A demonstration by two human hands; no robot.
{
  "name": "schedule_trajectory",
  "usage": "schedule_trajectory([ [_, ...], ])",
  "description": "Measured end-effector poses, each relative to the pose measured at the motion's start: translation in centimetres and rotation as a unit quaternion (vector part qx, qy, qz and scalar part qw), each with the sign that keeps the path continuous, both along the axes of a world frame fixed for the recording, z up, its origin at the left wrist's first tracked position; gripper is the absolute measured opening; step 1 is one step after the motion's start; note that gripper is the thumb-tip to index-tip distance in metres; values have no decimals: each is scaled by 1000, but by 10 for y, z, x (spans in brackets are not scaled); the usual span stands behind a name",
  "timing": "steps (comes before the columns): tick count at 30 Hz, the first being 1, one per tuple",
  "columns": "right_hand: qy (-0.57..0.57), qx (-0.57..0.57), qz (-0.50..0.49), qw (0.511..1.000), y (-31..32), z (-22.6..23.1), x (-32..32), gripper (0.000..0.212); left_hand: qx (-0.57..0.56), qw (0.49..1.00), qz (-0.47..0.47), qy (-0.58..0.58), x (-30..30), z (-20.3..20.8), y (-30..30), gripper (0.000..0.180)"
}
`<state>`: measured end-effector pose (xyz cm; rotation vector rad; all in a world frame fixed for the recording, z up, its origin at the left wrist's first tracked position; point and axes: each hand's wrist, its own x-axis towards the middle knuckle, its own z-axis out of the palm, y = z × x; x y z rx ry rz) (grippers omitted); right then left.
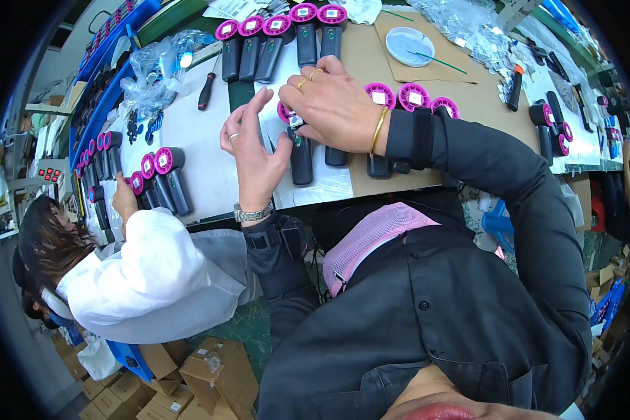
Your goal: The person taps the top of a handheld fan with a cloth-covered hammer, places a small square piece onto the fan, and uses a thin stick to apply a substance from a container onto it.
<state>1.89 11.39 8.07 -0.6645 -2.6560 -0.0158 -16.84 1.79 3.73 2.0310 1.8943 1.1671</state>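
A handheld fan [301, 162] with a dark grey handle and a magenta round head lies on the table in front of me. My right hand [343, 108] is over its head, fingers bent and close together. A small pale, shiny piece [295, 120] shows by the right thumb; what the fingertips pinch is hidden. On the near left of the fan head, my left hand [255, 147] is open, its thumb and fingers apart. More fans with magenta heads [414, 96] lie to the right, partly covered by my right forearm.
Several fans [269, 50] lie in a row at the back. A screwdriver [206, 91] is at the left, a white round dish [409, 47] on cardboard at the back. An orange-and-black cutter [516, 87] lies at the right. A co-worker in white [147, 266] sits left beside more fans [164, 161].
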Motion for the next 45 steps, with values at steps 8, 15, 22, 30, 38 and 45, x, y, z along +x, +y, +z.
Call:
schedule_trajectory([
  [8,38,69,12,997,12,-9,-11,21,11,1000,-15,0,-7,-10,10,77],
  [15,21,66,-1,998,15,-14,-14,11,16,1000,-22,11,-9,-11,14,77],
  [22,-11,48,-9,999,16,-16,-19,13,11,999,-25,22,-14,-14,14,78],
  [30,-9,-172,-103,980,19,-14,-27,15,12,999,-28,22,-16,-14,15,78],
  [38,8,5,-68,998,14,-21,-17,15,12,999,-30,28,-12,-12,18,77],
  [45,5,-25,-62,998,11,-23,-15,15,3,999,-28,19,-9,-8,18,77],
])
